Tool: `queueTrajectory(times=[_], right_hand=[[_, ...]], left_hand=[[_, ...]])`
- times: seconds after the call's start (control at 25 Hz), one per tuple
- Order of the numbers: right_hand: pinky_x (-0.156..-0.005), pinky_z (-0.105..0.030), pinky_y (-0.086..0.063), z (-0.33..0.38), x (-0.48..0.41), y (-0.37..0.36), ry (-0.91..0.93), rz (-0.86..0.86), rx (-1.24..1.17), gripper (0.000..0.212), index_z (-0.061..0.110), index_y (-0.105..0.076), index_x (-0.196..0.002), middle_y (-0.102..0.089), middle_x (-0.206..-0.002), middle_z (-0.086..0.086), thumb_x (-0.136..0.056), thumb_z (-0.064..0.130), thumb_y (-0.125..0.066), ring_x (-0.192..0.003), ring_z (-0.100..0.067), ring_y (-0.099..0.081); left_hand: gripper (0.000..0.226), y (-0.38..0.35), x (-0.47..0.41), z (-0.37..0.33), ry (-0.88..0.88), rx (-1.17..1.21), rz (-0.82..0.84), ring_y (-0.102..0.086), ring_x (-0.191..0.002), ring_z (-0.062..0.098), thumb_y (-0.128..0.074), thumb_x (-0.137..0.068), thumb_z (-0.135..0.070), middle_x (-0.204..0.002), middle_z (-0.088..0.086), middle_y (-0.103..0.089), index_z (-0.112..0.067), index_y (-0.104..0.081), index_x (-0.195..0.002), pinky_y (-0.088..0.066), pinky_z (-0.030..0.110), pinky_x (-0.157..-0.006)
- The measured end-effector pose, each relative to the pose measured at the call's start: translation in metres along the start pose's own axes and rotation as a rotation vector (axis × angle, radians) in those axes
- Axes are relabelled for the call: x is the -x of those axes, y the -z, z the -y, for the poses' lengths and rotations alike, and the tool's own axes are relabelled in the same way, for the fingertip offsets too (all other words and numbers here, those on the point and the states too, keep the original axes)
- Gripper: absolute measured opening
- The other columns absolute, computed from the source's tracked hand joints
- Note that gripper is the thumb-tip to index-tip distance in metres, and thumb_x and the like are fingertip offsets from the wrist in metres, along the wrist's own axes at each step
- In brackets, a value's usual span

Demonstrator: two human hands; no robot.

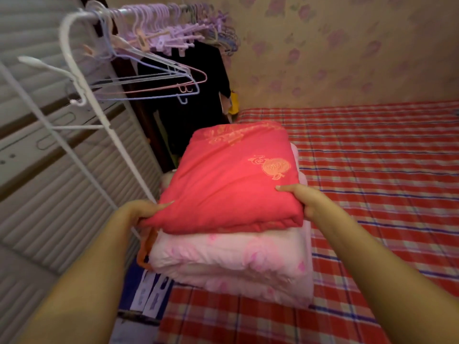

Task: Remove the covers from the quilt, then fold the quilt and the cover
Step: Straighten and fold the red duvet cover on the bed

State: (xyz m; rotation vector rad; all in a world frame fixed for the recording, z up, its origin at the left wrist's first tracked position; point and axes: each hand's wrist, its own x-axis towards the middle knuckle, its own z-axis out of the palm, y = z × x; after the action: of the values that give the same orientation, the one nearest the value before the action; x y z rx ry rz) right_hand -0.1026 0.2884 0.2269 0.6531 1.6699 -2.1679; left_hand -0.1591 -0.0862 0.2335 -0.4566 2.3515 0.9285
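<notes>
Gripping the near edge of the red bundle (228, 180), both hands are at work. Left hand (142, 209): thumb lies on top of the left near corner, fingers curled under and hidden by the cloth. Right hand (304, 198): thumb on top at the right near corner, fingers tucked out of sight below the fold.

Red bundle sits folded on top of a pale pink bundle (223, 254), also folded and puffy. The stack rests on the bed (385, 170) at its left edge. Cannot tell which bundle is quilt and which is cover.

Hidden or unclear:
- Far side of the pink bundle is covered by the red one; only its near face and a strip on the right show.
- Orange strip (146, 247) pokes out at the stack's left side; its source is not visible.
- Bed runs out of frame on the right and at the bottom.
- Hangers (159, 33) on the white rack (79, 127) are blurred and packed together, too many to count.
- Dark garment (193, 95) hangs behind the rack, shape indistinct.

Counts: two hands, two folded bundles, one bed with red plaid sheet, one rack. Gold motifs on the red bundle: one round emblem (275, 167) near the right side, one patch at the far edge.
</notes>
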Motion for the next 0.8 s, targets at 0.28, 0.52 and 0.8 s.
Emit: queueTrajectory(times=[0.28,0.52,0.8], right_hand=[[-0.080,-0.033,-0.052,-0.075,0.016,0.031,0.155,-0.126,0.083,0.043,0.006,-0.056,-0.120,-0.066,-0.111,-0.014,-0.080,0.011,-0.071,-0.093,-0.024,-0.063],[-0.098,-0.038,-0.040,-0.120,0.033,0.055,1.115,-0.322,1.116,0.064,0.020,-0.058,-0.125,-0.050,-0.127,-0.006,-0.069,0.044,-0.079,-0.117,-0.021,-0.045],[-0.050,-0.030,-0.049,-0.107,0.025,0.048,1.428,-0.084,1.477,0.034,0.017,-0.065,-0.098,-0.059,-0.075,0.002,-0.067,0.008,-0.053,-0.060,-0.021,-0.054]], left_hand=[[0.037,-0.025,-0.006,0.025,-0.163,0.094,-0.673,-0.063,-0.098,0.039,-0.056,-0.094,-0.022,-0.102,0.033,-0.065,0.012,-0.067,-0.101,-0.047,0.041,-0.081],[0.037,-0.092,0.012,0.043,-0.430,-0.035,-0.928,-0.060,-0.078,0.032,-0.051,-0.093,-0.038,-0.084,0.016,-0.065,-0.004,-0.065,-0.087,-0.050,0.042,-0.071],[0.013,-0.071,0.028,0.012,-0.140,0.202,-0.972,-0.059,-0.098,0.036,-0.052,-0.095,-0.014,-0.103,0.024,-0.063,-0.004,-0.052,-0.087,-0.040,0.034,-0.077]])
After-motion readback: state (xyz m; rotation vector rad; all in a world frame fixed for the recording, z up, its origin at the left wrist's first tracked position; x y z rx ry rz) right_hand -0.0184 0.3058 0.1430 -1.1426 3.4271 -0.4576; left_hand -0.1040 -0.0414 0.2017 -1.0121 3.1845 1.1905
